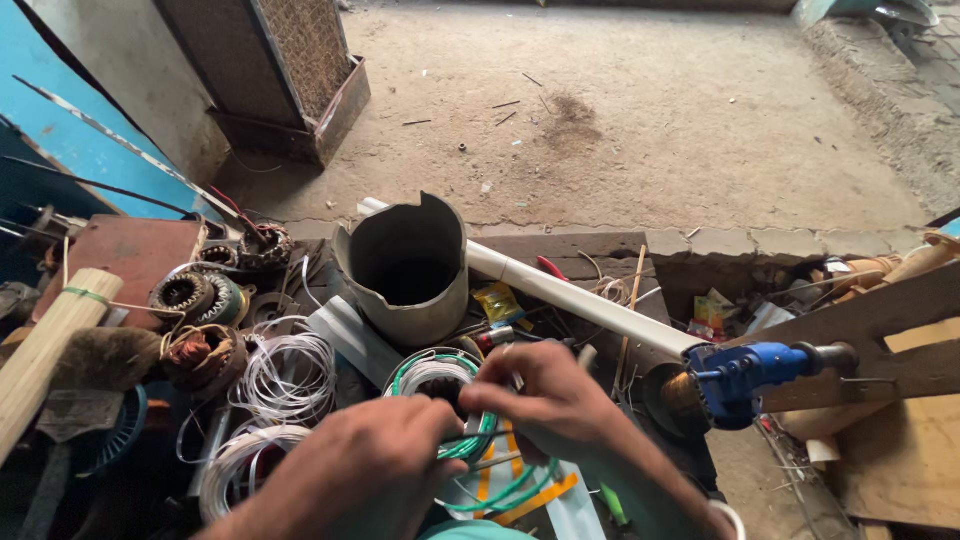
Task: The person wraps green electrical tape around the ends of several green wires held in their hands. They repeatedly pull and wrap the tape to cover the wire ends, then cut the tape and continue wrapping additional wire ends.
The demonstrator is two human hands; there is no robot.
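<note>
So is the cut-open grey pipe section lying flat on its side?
No, the grey pipe section stands upright with its open mouth facing up, behind the two hands working the green wire coil.

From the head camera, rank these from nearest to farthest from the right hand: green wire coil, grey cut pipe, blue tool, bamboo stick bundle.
1. Green wire coil: touching the right hand.
2. Grey cut pipe: up-left of it.
3. Blue tool: right, slightly farther.
4. Bamboo stick bundle: far left.

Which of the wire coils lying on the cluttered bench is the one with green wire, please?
The green and white coil under both hands, left hand and right hand. The white coils further left show no green.
</note>
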